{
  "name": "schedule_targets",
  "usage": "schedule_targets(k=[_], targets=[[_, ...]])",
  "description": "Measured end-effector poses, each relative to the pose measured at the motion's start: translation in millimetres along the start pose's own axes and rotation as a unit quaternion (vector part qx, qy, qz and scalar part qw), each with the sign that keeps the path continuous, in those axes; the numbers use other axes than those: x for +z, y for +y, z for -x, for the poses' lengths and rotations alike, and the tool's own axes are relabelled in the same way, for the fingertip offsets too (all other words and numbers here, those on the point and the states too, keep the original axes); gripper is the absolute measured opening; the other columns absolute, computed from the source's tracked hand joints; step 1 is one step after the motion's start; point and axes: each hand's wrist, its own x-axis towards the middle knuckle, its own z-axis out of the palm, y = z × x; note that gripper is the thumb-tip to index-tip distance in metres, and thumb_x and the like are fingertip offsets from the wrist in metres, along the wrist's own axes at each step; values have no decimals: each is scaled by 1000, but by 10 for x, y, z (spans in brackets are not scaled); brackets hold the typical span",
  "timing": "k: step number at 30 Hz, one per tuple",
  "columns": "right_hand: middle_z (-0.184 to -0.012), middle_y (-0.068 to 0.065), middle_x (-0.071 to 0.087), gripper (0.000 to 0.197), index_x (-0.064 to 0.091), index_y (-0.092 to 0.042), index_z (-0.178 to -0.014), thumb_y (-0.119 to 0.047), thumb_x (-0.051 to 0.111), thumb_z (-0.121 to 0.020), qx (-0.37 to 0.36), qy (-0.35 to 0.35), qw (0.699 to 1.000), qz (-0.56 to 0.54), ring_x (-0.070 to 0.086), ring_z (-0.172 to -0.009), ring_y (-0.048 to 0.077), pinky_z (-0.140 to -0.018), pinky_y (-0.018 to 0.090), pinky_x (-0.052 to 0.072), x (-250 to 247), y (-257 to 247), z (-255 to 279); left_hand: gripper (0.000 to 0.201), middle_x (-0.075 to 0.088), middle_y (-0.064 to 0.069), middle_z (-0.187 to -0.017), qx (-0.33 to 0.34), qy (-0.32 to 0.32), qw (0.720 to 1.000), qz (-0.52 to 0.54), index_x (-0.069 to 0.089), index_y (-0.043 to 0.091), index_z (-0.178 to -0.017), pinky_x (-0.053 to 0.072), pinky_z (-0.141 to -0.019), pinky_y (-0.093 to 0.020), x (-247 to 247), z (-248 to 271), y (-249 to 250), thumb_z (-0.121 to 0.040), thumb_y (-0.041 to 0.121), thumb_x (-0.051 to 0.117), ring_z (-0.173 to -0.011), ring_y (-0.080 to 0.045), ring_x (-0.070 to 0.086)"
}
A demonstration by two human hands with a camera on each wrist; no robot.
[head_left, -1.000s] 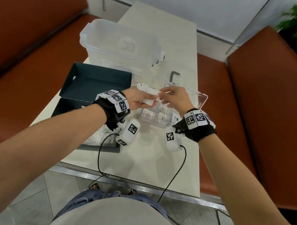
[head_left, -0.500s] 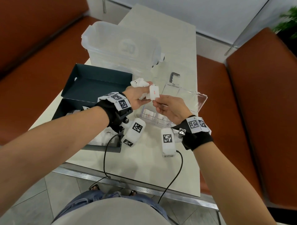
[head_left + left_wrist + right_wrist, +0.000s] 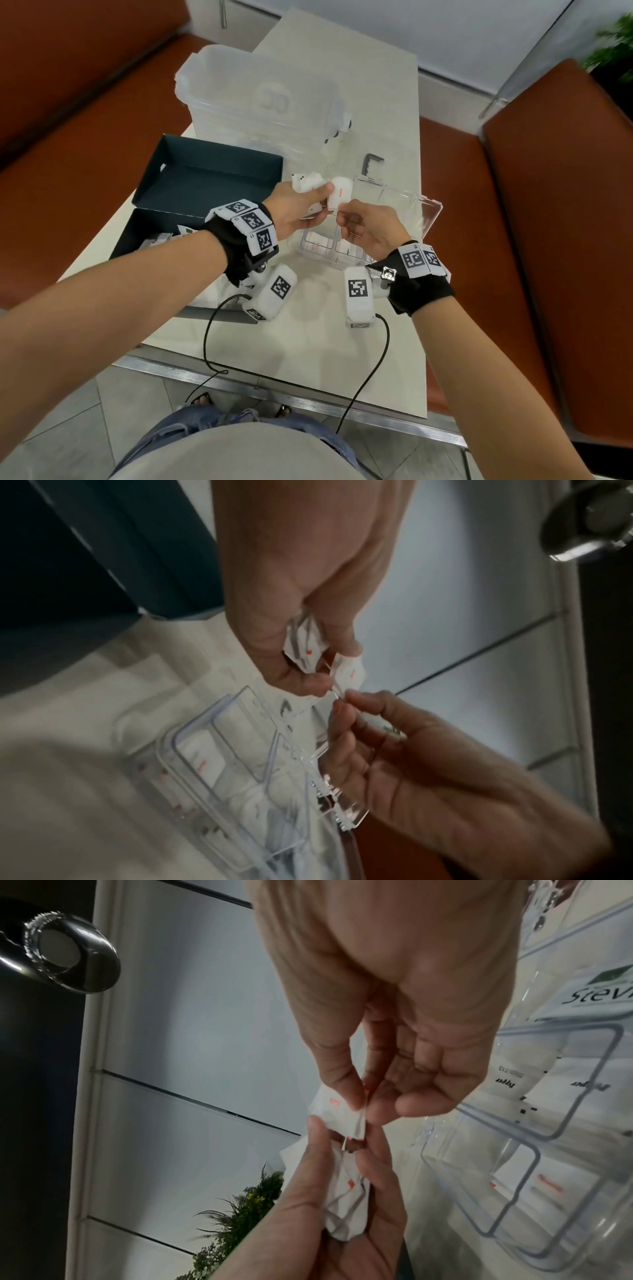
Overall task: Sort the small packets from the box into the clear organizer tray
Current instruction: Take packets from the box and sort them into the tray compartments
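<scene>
The tray, lid open, stands near the counter middle, packets in its near compartments. Above it, the right hand pinches the lower edge of a white packet between thumb and forefinger. The left hand grips a bundle of packets. The box lies open at the left edge.
</scene>
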Motion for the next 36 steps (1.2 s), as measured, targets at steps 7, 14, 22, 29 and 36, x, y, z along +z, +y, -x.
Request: schedule_targets(k=[7,14,22,29,36], targets=[[-83,-2,68,11,67,-16,-95,-18,70,-85,-101,12,971,215,61,-65,10,-56,20,44,-29,-118,-58,29,67,-17,-100,61,1,991,-120,61,-3,-114,57,-61,-23,16,30,27,-87,3,70,-77,-22,66],[-79,-3,67,20,74,-11,-102,-9,71,-82,-266,-33,859,435,57,-63,-12,-63,-2,39,47,-337,-180,22,70,-11,-92,69,-34,969,-233,65,3,-106,56,-61,-21,-55,48,127,-86,11,72,-69,-14,67],[-100,6,72,19,75,-13,-99,-8,69,-82,-195,18,834,516,62,-106,24,-98,40,45,171,-108,-315,18,70,-14,-94,69,28,977,-200,68,0,-104,55,-58,-18,-275,47,189,-88,9,70,-75,-17,65],[-101,-2,69,21,71,-25,-100,-15,63,-83,-142,39,709,689,56,-105,22,-100,45,22,318,212,-412,26,69,-15,-98,65,30,981,-178,67,-3,-112,54,-65,-21,-286,94,216,-89,9,69,-79,-18,63],[-110,-4,65,31,61,-34,-120,-24,55,-92,-173,19,585,792,43,-118,25,-103,46,20,296,339,-499,29,68,-15,-99,52,26,985,-163,65,-4,-114,54,-65,-21,-301,104,208,-89,10,69,-79,-17,64]])
